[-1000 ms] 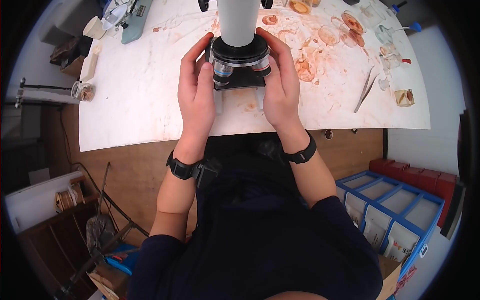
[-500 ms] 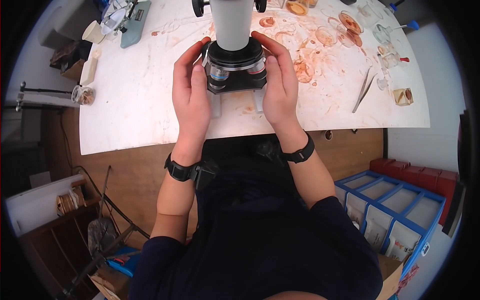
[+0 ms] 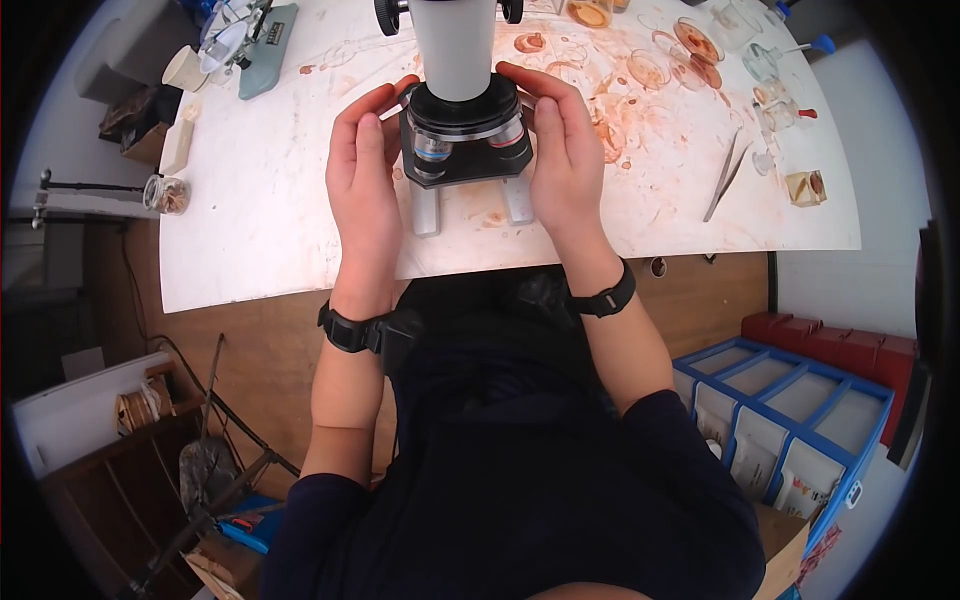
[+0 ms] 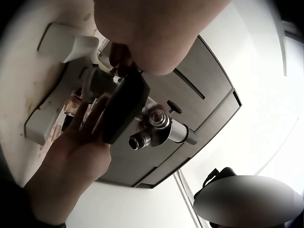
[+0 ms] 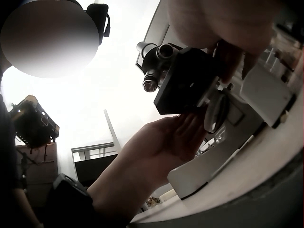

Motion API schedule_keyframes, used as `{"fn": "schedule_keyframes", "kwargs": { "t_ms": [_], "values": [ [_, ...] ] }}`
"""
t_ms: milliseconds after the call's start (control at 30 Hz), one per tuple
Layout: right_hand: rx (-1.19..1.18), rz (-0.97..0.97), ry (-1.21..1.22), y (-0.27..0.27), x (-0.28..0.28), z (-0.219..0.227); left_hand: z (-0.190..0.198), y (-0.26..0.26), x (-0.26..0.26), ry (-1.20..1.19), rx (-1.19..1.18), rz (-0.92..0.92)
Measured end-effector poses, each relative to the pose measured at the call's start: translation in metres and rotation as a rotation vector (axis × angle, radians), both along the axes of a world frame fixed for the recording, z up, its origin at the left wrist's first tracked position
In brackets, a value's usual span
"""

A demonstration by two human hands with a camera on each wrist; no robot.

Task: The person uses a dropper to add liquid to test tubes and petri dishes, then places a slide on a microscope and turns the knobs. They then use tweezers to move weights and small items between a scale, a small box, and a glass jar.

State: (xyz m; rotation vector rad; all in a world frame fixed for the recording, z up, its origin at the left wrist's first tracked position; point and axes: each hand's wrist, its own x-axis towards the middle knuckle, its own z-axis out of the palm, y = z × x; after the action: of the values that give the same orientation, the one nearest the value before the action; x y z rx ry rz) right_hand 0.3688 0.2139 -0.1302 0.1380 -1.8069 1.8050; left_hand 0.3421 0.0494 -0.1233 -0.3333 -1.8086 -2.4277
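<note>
A microscope (image 3: 455, 55) stands between the two hands, its objective lenses over a black stage (image 3: 468, 170). My left hand (image 3: 365, 185) is along its left side, thumb raised and fingertips beside the stage. On the opposite side is my right hand (image 3: 568, 165), its thumb up and fingers reaching behind the stage. A round mirror (image 5: 218, 113) shows below the stage in the right wrist view, with the left fingers extended close to it. In the left wrist view the right fingers (image 4: 90, 116) reach under the stage toward the mirror. Part of both hands' fingers is hidden from the head view.
Tweezers (image 3: 727, 175) lie to the right near a small block (image 3: 806, 188). Petri dishes (image 3: 648, 70) and glassware stand at the back right on the stained white table (image 3: 280, 200). A balance (image 3: 268, 55), a white cup (image 3: 186, 70) and a glass jar (image 3: 168, 194) are at left.
The hands have spread apart a little, the left shifting leftward. Its thumb has come away from the stage edge. The whole head view has shifted slightly, and more of the microscope's feet shows.
</note>
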Motion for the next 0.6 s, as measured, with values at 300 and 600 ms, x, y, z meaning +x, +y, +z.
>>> {"fn": "schedule_keyframes", "kwargs": {
  "t_ms": [300,600],
  "values": [
    [0.034,0.015,-0.059,0.009,-0.006,0.015,0.002,-0.003,-0.013,-0.096,0.177,-0.076],
    [0.066,0.005,-0.064,0.011,-0.019,0.018,0.002,0.002,-0.022,-0.140,0.202,-0.067]
  ]
}}
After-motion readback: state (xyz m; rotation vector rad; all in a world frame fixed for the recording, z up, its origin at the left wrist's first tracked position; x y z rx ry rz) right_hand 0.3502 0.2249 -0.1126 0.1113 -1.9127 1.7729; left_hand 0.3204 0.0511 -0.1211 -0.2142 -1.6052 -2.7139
